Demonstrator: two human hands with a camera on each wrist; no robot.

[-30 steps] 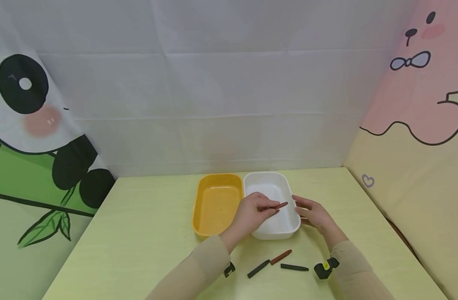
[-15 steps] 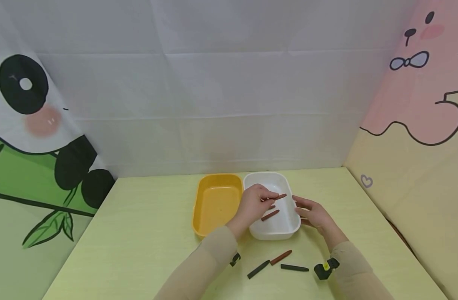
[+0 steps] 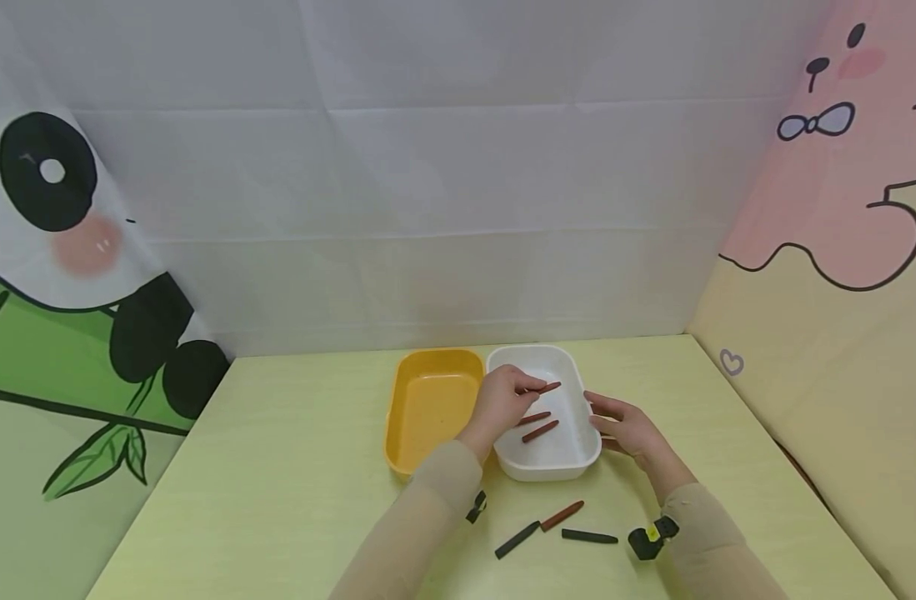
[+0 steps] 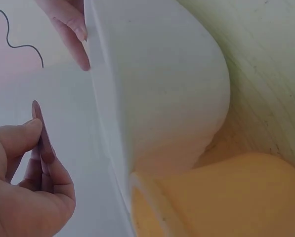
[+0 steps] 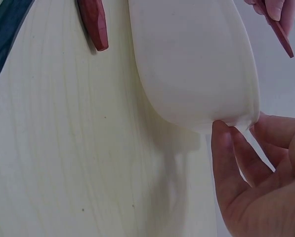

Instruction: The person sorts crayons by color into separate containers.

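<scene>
Left hand [image 3: 500, 402] pinches a red-brown crayon [image 3: 552, 387] between thumb and fingers, over the white plastic bin [image 3: 558, 458]; contact with its floor unclear. Two more red-brown crayons [image 3: 541, 431] lie in that bin. Right hand [image 3: 628, 428], fingers spread, touches its right side. Yellow plastic bin [image 3: 433, 412] just beside, left. On table [image 3: 277, 475], nearer: one red-brown crayon [image 3: 563, 516], two dark crayons [image 3: 589, 536].

A slim, tapered red-brown crayon [image 3: 552, 387] is pinched at a slant above the white tray [image 3: 545, 469], which stands upright, round-cornered, near the far edge of the counter [image 3: 300, 467]; two like crayons [image 3: 540, 431] lie aslant inside; toward the near edge lie another reddish crayon [image 3: 563, 516] and two dark crayons [image 3: 589, 537]
</scene>
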